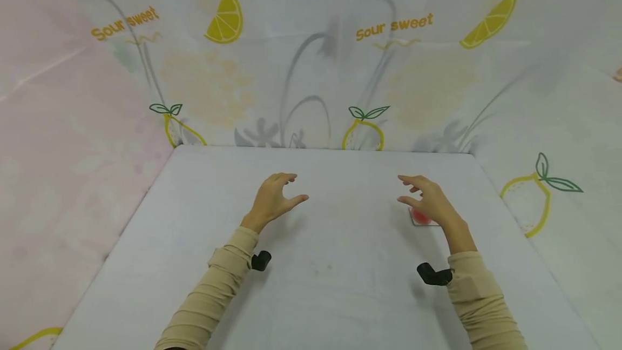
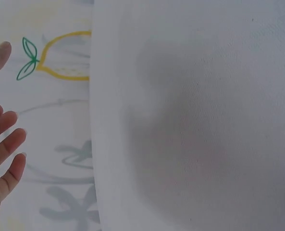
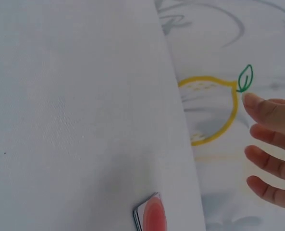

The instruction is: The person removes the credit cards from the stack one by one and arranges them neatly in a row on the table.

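Observation:
My left hand [image 1: 273, 197] hovers over the middle-left of the white table [image 1: 340, 296], thumb and fingers spread with nothing between them. In the left wrist view the fingers [image 2: 7, 149] are relaxed and apart. Over the right side, my right hand [image 1: 430, 199] is held with loosely bent fingers and a gap between thumb and fingertips, also holding nothing. Below it lies a small stack of cards [image 1: 421, 217], white with a red patch on top, partly hidden by that hand. The right wrist view shows the stack's rounded corner [image 3: 154, 214] at the bottom edge.
Printed cloth with lemons and lettering [image 1: 394, 26] hangs behind the table and along both sides. A black bracket [image 1: 261, 261] sticks out from the left sleeve, another black bracket [image 1: 434, 275] from the right sleeve.

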Available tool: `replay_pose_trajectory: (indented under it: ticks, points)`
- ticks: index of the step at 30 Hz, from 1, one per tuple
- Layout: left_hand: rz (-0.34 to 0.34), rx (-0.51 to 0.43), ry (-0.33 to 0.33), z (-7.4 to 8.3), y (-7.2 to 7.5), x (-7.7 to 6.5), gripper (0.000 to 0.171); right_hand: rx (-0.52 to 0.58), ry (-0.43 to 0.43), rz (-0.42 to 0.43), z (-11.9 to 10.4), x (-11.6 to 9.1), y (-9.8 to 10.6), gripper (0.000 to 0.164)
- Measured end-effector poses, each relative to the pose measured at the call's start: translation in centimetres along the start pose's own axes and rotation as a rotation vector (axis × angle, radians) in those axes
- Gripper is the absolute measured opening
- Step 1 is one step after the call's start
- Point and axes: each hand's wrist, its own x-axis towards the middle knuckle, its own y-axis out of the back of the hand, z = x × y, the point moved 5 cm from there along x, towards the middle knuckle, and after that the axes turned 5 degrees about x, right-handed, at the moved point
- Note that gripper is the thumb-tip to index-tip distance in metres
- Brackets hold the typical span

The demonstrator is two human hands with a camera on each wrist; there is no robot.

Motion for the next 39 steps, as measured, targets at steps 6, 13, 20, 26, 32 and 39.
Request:
replay_pose_trajectory:
  ticks: [6, 13, 20, 26, 32, 39]
  points:
    - [-0.035, -0.015, -0.005, 0.8, -1.3, 0.6, 0.055, 0.01, -0.015, -0.028, 1.0, -0.6, 0.5, 0.053]
    - [-0.042, -0.027, -0.012, 1.6, -2.4, 1.2, 0.057, -0.004, -0.045, -0.058, 1.5, -1.2, 0.8, 0.05]
    - [-0.064, -0.023, -0.009, 2.6, -4.2, 1.7, 0.058, -0.005, -0.061, -0.071, 2.1, -2.0, 1.6, 0.05]
    - [-0.091, -0.043, -0.024, 4.1, -6.0, 2.2, 0.059, -0.038, -0.081, -0.073, 2.7, -2.7, 2.4, 0.05]
    - [-0.09, -0.062, -0.042, 5.4, -7.4, 2.8, 0.059, -0.045, -0.107, -0.084, 3.4, -3.2, 2.8, 0.051]
    - [-0.112, -0.061, -0.057, 7.1, -8.7, 3.9, 0.059, -0.062, -0.115, -0.068, 4.1, -3.7, 3.6, 0.05]
